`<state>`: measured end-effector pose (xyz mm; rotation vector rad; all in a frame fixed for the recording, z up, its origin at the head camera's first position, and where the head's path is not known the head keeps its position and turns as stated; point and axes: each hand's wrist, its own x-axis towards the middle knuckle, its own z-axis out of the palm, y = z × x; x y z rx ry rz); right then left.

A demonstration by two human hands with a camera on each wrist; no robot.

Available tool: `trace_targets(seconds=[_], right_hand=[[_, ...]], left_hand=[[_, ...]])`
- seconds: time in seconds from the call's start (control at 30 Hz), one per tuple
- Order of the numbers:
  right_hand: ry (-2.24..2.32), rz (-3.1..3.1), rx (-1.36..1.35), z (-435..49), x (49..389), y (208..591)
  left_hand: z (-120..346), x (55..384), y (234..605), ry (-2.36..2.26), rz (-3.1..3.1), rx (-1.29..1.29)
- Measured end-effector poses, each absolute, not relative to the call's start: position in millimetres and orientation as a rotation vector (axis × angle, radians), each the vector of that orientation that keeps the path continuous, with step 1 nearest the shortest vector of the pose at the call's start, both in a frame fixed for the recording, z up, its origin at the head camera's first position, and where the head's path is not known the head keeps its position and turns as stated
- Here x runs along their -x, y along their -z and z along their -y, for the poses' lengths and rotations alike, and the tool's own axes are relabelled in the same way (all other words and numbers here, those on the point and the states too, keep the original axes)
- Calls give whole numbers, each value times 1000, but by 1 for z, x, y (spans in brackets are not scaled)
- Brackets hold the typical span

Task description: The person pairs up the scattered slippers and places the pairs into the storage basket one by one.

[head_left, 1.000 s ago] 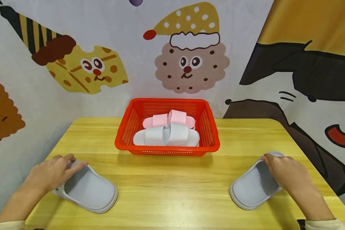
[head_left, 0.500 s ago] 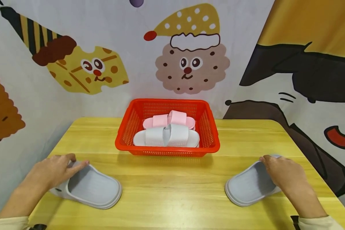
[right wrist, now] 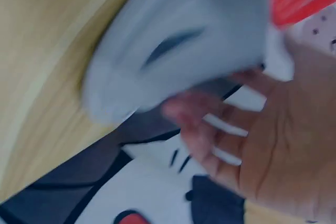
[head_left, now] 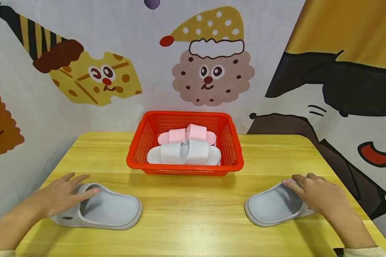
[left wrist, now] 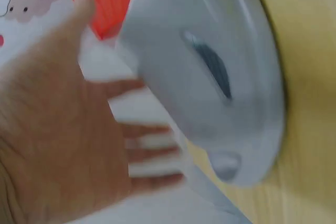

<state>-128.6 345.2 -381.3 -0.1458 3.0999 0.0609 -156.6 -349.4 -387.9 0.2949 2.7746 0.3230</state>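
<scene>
A light grey slipper (head_left: 112,210) lies on the left part of the table, its open heel end pointing inward. Over its toe end is my left hand (head_left: 54,196), fingers spread and straight. The left wrist view shows that palm beside the grey slipper (left wrist: 199,61), a gap between them. On the right lies the matching grey slipper (head_left: 267,210), angled inward. My right hand (head_left: 323,196) hovers at its strap, thumb and fingers parted. In the blurred right wrist view, the loosely bent fingers are close by the slipper (right wrist: 173,51); whether they touch is unclear.
A red plastic basket (head_left: 184,171) stands at the table's back middle. White slippers (head_left: 197,153) lie in its front, pink slippers (head_left: 197,132) behind them. A cartoon-printed cloth (head_left: 115,117) hangs behind the wooden table (head_left: 193,214).
Both slippers have turned and shifted slightly inward, their heel ends closer together. The left hand has let go of its slipper and spread its fingers. The right hand's pinch has loosened.
</scene>
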Motion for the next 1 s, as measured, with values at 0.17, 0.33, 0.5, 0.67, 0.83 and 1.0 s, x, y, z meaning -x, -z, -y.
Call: trace_targets(seconds=[0.17,0.33,0.5,0.67,0.83,1.0], right_hand=[[331,-2947,215,-375,131,387],[584,-2884,450,-390,120,403],[496,-2945,558,-387,124,416],[455,-3094,782,-384,130,421],[413,-3165,877,-380,130,422],[404,-3193,776,-375,124,418]], left_hand=[[356,139,393,-708,-2758,-608],[357,135,401,-788,-2720,-720],[358,136,412,-631,-2871,-852],[356,139,417,-498,-2960,-906],[354,137,416,-473,-2954,-823],[348,136,415,-482,-3005,-857]])
